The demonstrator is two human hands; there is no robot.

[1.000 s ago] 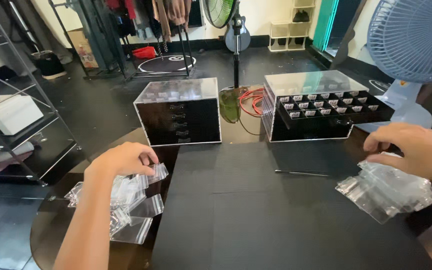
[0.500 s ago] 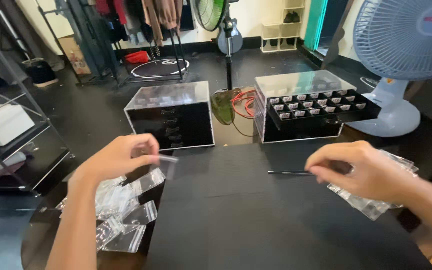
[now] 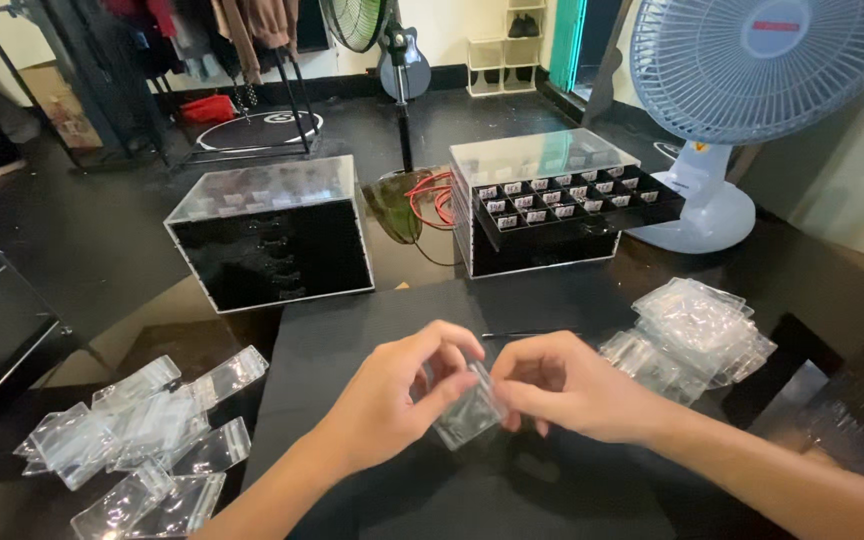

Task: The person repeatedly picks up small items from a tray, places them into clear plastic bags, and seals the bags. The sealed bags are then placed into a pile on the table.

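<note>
- The left hand (image 3: 402,395) and right hand (image 3: 562,385) are both pinching one small clear zip bag (image 3: 467,415) between them, just above the black surface (image 3: 392,310).
- More clear bags are lying in a left pile (image 3: 142,430) and a right pile (image 3: 692,335).
- A drawer box (image 3: 552,200) is standing open behind.
</note>
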